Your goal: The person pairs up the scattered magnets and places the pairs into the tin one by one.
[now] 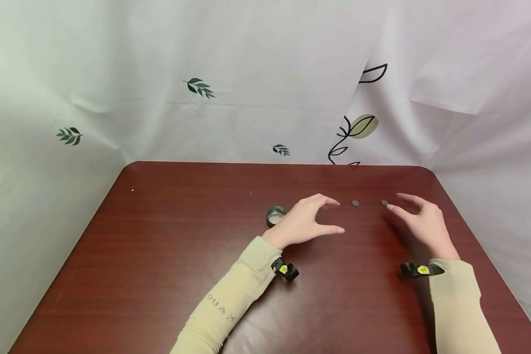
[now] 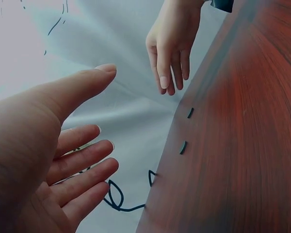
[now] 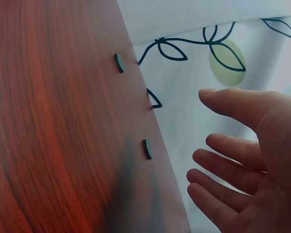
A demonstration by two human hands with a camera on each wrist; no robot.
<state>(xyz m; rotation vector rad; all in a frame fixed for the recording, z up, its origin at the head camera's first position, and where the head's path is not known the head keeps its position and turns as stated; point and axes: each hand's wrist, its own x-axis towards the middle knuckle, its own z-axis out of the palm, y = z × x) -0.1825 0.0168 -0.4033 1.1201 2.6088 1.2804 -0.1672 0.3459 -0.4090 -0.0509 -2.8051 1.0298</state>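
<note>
Two small dark round discs lie flat on the table, a left disc (image 1: 355, 203) and a right disc (image 1: 384, 202). My left hand (image 1: 305, 221) hovers left of the left disc, thumb and fingers spread apart with nothing between them. Close by the right disc is my right hand (image 1: 422, 221), thumb and fingers apart; its thumb tip overlaps that disc's edge in the head view. In the right wrist view the right hand (image 3: 237, 160) holds nothing, and both discs stand apart from it. A round dark tin (image 1: 275, 215) sits behind the left wrist, partly hidden by it.
The reddish-brown wooden table (image 1: 159, 255) has rounded far corners. White curtains (image 1: 248, 59) printed with leaves surround its back and sides. Each wrist wears a black strap with a small camera, such as the left strap camera (image 1: 289, 272).
</note>
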